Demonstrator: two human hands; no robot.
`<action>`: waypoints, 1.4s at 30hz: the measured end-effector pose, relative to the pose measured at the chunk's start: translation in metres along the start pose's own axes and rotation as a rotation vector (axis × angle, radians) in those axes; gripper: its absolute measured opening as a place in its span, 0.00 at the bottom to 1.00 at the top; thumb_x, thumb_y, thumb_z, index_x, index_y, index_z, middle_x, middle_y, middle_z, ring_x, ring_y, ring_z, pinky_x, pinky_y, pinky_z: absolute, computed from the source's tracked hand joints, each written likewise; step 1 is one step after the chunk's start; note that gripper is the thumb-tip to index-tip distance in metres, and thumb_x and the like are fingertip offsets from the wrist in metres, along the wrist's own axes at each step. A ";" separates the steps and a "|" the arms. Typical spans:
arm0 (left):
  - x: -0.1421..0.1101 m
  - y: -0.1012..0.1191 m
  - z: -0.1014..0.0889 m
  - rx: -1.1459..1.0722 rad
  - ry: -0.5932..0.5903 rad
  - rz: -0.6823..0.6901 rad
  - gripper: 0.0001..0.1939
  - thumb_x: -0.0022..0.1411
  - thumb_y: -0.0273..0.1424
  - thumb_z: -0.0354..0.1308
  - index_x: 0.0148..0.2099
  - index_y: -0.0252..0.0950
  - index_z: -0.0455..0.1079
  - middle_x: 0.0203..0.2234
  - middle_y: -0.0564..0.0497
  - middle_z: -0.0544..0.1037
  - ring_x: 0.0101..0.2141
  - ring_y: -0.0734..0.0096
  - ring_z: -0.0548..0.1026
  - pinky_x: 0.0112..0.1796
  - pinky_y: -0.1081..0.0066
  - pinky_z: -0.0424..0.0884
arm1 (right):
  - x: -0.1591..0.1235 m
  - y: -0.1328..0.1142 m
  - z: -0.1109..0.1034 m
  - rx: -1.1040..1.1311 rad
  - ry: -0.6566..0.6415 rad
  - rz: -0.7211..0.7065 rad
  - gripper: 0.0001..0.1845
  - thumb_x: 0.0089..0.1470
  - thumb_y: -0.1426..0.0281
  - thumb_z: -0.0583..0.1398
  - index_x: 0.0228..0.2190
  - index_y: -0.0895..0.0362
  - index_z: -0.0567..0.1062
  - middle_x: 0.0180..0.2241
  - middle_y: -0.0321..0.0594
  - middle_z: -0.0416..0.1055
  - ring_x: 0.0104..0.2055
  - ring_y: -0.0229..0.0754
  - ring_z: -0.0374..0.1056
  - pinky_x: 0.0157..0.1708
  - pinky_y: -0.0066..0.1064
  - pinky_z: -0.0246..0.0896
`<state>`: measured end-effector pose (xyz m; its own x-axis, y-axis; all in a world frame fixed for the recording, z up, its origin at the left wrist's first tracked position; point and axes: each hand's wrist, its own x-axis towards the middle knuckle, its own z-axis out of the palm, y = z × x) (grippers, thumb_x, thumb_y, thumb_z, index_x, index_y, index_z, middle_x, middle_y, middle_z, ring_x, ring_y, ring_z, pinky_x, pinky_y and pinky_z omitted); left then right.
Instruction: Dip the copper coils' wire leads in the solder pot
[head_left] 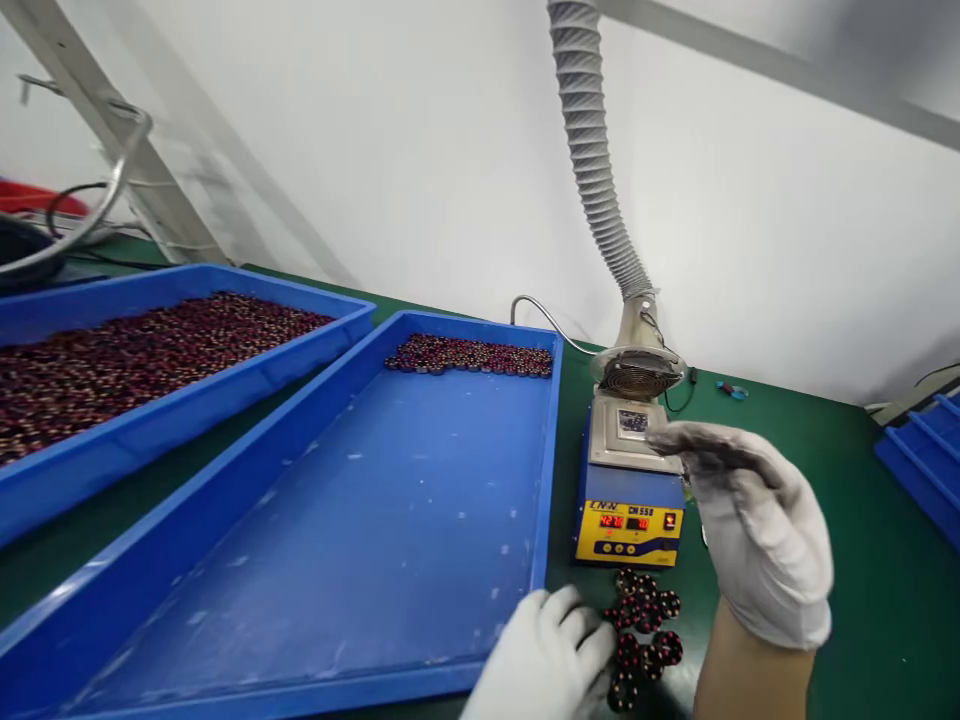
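Note:
My left hand (551, 655), in a white glove, rests low on the green mat with its fingers curled beside a small heap of dark red wound coils (643, 625). My right hand (750, 515), also gloved, is raised over the blue and yellow solder pot (630, 490), its fingers bent and blurred toward the pot's top plate. Whether it holds a coil I cannot make out. A large blue tray (375, 520) lies to the left, with a row of coils (471, 354) along its far end.
A second blue tray (187, 400) full of coils sits at far left. A ribbed fume hose (596, 170) ends in a fan intake (637, 375) behind the pot. More blue trays (926, 460) are stacked at right. A white wall stands behind.

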<state>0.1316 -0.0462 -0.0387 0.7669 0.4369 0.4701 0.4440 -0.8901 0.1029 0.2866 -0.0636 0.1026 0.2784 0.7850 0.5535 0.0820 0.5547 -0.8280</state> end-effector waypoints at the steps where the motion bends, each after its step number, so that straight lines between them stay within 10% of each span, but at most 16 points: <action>1: 0.007 0.012 0.011 0.029 -0.036 0.008 0.08 0.50 0.34 0.59 0.35 0.40 0.71 0.35 0.52 0.79 0.40 0.64 0.74 0.36 0.66 0.69 | -0.005 -0.001 -0.006 0.023 0.084 -0.019 0.12 0.49 0.62 0.59 0.36 0.50 0.75 0.36 0.37 0.75 0.41 0.46 0.70 0.41 0.40 0.65; 8: 0.030 0.022 0.045 0.193 -0.061 0.006 0.02 0.46 0.27 0.62 0.25 0.34 0.73 0.37 0.46 0.79 0.45 0.57 0.71 0.42 0.62 0.67 | -0.015 0.012 -0.033 0.104 0.191 0.053 0.10 0.48 0.61 0.60 0.33 0.50 0.76 0.35 0.37 0.75 0.40 0.48 0.70 0.44 0.43 0.64; 13: 0.064 -0.008 -0.018 0.342 0.132 -0.037 0.08 0.52 0.26 0.54 0.35 0.42 0.70 0.47 0.51 0.73 0.53 0.52 0.61 0.42 0.55 0.65 | -0.003 0.030 -0.033 -0.070 0.136 0.191 0.12 0.48 0.64 0.59 0.36 0.54 0.74 0.38 0.41 0.74 0.41 0.45 0.68 0.43 0.37 0.63; 19: 0.094 -0.024 -0.062 0.439 0.657 0.061 0.18 0.45 0.24 0.57 0.41 0.44 0.66 0.46 0.47 0.69 0.56 0.48 0.50 0.41 0.58 0.64 | 0.012 0.059 -0.004 0.144 0.038 0.259 0.12 0.45 0.60 0.61 0.30 0.55 0.73 0.30 0.40 0.74 0.31 0.41 0.70 0.33 0.31 0.66; 26: 0.088 -0.037 -0.051 -0.035 0.575 -0.219 0.27 0.51 0.38 0.56 0.53 0.36 0.56 0.50 0.40 0.65 0.50 0.55 0.65 0.44 0.58 0.69 | 0.010 0.081 0.003 0.429 -0.011 0.310 0.15 0.35 0.59 0.67 0.25 0.55 0.74 0.24 0.42 0.73 0.26 0.44 0.70 0.27 0.35 0.66; 32: 0.084 -0.052 -0.055 -0.125 0.630 -0.059 0.13 0.54 0.33 0.55 0.43 0.41 0.64 0.41 0.49 0.75 0.45 0.65 0.70 0.43 0.66 0.71 | 0.003 0.083 0.020 0.592 -0.127 0.478 0.15 0.38 0.60 0.65 0.32 0.51 0.73 0.27 0.39 0.72 0.31 0.44 0.70 0.31 0.34 0.65; 42: 0.084 -0.053 -0.059 -0.105 0.578 -0.012 0.13 0.59 0.41 0.47 0.42 0.42 0.64 0.38 0.50 0.77 0.44 0.66 0.71 0.43 0.66 0.70 | 0.004 0.070 0.010 0.250 -0.096 0.244 0.13 0.36 0.62 0.67 0.28 0.53 0.75 0.30 0.39 0.71 0.34 0.42 0.66 0.35 0.31 0.61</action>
<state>0.1452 0.0302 0.0470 0.3719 0.3315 0.8671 0.3800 -0.9066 0.1836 0.2843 -0.0191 0.0472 0.1686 0.9183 0.3583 -0.2158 0.3891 -0.8956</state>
